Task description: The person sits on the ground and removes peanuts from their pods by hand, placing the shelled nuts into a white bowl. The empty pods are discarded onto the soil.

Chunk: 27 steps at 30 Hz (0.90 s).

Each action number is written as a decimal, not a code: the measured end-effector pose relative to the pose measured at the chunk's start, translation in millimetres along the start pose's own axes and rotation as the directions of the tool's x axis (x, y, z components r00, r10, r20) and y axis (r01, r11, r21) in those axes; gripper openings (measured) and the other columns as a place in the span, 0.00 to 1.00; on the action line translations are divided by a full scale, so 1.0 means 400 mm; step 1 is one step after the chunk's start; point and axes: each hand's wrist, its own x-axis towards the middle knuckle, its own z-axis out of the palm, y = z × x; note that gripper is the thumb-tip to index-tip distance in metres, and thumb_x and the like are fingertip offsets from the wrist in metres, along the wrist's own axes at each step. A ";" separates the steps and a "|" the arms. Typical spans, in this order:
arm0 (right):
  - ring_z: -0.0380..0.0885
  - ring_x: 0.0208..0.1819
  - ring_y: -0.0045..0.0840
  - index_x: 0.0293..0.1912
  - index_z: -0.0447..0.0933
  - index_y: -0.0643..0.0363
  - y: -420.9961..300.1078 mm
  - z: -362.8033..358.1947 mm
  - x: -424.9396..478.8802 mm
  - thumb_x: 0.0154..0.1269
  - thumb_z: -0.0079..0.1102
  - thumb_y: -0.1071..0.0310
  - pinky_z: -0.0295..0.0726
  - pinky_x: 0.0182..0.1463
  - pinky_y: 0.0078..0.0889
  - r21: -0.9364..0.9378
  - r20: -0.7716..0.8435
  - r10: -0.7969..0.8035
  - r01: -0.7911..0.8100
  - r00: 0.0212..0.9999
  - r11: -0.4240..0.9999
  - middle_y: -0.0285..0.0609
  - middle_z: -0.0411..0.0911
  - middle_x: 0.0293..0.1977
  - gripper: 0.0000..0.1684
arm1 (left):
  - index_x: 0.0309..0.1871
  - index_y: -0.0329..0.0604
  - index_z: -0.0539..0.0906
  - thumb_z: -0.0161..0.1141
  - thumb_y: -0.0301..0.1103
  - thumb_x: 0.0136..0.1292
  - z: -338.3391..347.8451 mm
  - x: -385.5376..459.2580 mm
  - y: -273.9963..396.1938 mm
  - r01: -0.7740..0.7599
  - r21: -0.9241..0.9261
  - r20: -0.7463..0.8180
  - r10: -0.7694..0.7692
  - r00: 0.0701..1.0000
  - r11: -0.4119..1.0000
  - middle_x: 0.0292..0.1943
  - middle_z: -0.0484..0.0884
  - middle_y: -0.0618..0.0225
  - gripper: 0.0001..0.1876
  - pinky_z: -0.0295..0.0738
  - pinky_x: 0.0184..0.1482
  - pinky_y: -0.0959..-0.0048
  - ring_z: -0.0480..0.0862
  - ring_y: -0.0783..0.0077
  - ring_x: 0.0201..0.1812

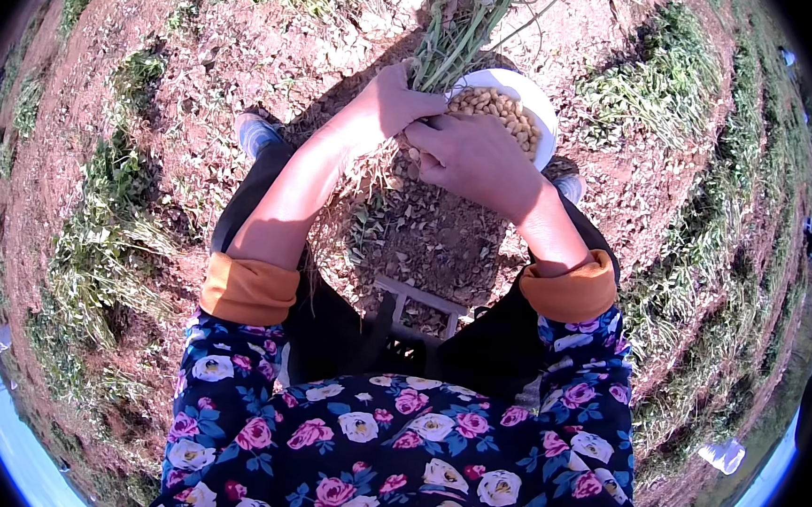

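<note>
My left hand (396, 104) is closed around a bundle of peanut plants, whose green stems (452, 41) reach up and away from me past the frame's top. Below that hand hang the pale, dry roots (376, 170). My right hand (480, 156) meets the left at the root end, its fingers curled in. Beneath those fingers a peanut pod (414, 154) shows; the fingertips are partly hidden. Just beyond my right hand stands a white basin (540, 100) on the ground, holding many peanut pods (490, 105); the hand covers its near side.
Between my knees is the metal frame (420, 297) of a low stool. Heaps of pulled plants lie left (107, 232) and right (661, 88) on dry, leaf-strewn soil (307, 49). A shoe (255, 133) is beside the left leg. White plastic (722, 456) lies at far right.
</note>
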 end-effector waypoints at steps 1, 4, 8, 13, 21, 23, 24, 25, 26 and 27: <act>0.78 0.29 0.38 0.38 0.73 0.55 0.002 0.000 -0.002 0.53 0.56 0.66 0.77 0.31 0.39 0.056 -0.018 0.001 0.000 1.000 0.998 0.43 0.75 0.27 0.10 | 0.48 0.27 0.74 0.58 0.29 0.54 -0.001 0.004 -0.009 0.005 -0.005 0.001 -0.005 1.000 1.000 0.26 0.79 0.67 0.19 0.72 0.24 0.79 0.79 0.77 0.24; 0.79 0.29 0.37 0.39 0.72 0.56 0.016 -0.005 -0.012 0.55 0.58 0.63 0.78 0.32 0.39 0.222 -0.002 0.093 -0.091 0.996 0.971 0.42 0.77 0.29 0.12 | 0.47 0.28 0.74 0.54 0.30 0.57 -0.029 0.007 -0.014 0.022 -0.089 0.073 -0.016 0.997 0.996 0.21 0.74 0.72 0.17 0.67 0.20 0.80 0.76 0.79 0.21; 0.79 0.36 0.36 0.41 0.73 0.58 0.057 -0.039 -0.023 0.58 0.59 0.58 0.78 0.39 0.37 0.064 0.156 0.447 -0.461 0.881 0.885 0.44 0.79 0.33 0.15 | 0.50 0.31 0.71 0.47 0.31 0.63 -0.068 0.006 -0.008 -0.004 -0.498 0.155 0.093 0.983 0.867 0.16 0.63 0.77 0.15 0.58 0.16 0.82 0.64 0.82 0.14; 0.75 0.47 0.38 0.46 0.74 0.59 0.125 0.025 -0.049 0.58 0.61 0.53 0.74 0.46 0.40 -0.226 -0.185 0.272 -0.310 0.944 0.924 0.46 0.79 0.33 0.22 | 0.45 0.34 0.71 0.48 0.32 0.60 -0.106 0.015 0.000 -0.039 -0.844 0.135 0.281 0.950 0.535 0.17 0.65 0.75 0.12 0.63 0.16 0.82 0.64 0.81 0.16; 0.72 0.30 0.11 0.41 0.76 0.59 -0.022 -0.024 0.016 0.57 0.66 0.59 0.73 0.34 0.18 0.828 0.113 0.285 -0.249 0.952 0.502 0.30 0.74 0.29 0.17 | 0.41 0.34 0.72 0.48 0.33 0.59 -0.116 0.013 0.002 -0.129 -0.861 0.021 0.287 0.958 0.493 0.17 0.65 0.75 0.11 0.62 0.16 0.82 0.64 0.80 0.16; 0.71 0.28 0.13 0.39 0.75 0.59 -0.043 -0.009 0.018 0.53 0.69 0.59 0.72 0.32 0.18 0.778 0.035 0.306 -0.218 0.951 0.589 0.31 0.74 0.28 0.18 | 0.43 0.32 0.71 0.49 0.32 0.60 -0.108 0.011 0.006 -0.168 -0.842 -0.012 0.295 0.956 0.512 0.17 0.64 0.77 0.12 0.62 0.17 0.84 0.64 0.83 0.16; 0.70 0.27 0.12 0.38 0.75 0.59 -0.053 0.000 0.019 0.53 0.69 0.61 0.70 0.31 0.17 0.765 0.021 0.319 -0.220 0.948 0.605 0.30 0.74 0.28 0.17 | 0.43 0.31 0.70 0.49 0.32 0.60 -0.105 0.011 0.006 -0.185 -0.832 -0.026 0.296 0.955 0.523 0.18 0.64 0.77 0.13 0.63 0.18 0.84 0.64 0.84 0.16; 0.69 0.26 0.11 0.36 0.74 0.58 -0.059 0.010 0.020 0.53 0.69 0.63 0.69 0.30 0.16 0.752 0.006 0.331 -0.223 0.943 0.620 0.30 0.73 0.27 0.15 | 0.43 0.31 0.70 0.49 0.32 0.60 -0.104 0.012 0.005 -0.182 -0.836 -0.027 0.293 0.956 0.518 0.18 0.64 0.77 0.13 0.63 0.18 0.84 0.64 0.83 0.16; 0.68 0.25 0.12 0.35 0.73 0.59 -0.062 0.021 0.022 0.55 0.67 0.64 0.68 0.29 0.17 0.770 0.007 0.361 -0.236 0.932 0.593 0.30 0.72 0.25 0.13 | 0.43 0.31 0.70 0.49 0.32 0.60 -0.104 0.013 0.003 -0.179 -0.840 -0.028 0.289 0.957 0.513 0.18 0.64 0.77 0.13 0.62 0.18 0.84 0.64 0.83 0.16; 0.68 0.24 0.12 0.35 0.72 0.59 -0.063 0.020 0.024 0.56 0.65 0.65 0.68 0.29 0.17 0.752 -0.018 0.364 -0.228 0.931 0.619 0.30 0.72 0.25 0.12 | 0.43 0.31 0.70 0.49 0.32 0.60 -0.106 0.014 0.003 -0.179 -0.843 -0.031 0.287 0.957 0.507 0.18 0.64 0.77 0.13 0.62 0.17 0.85 0.64 0.83 0.16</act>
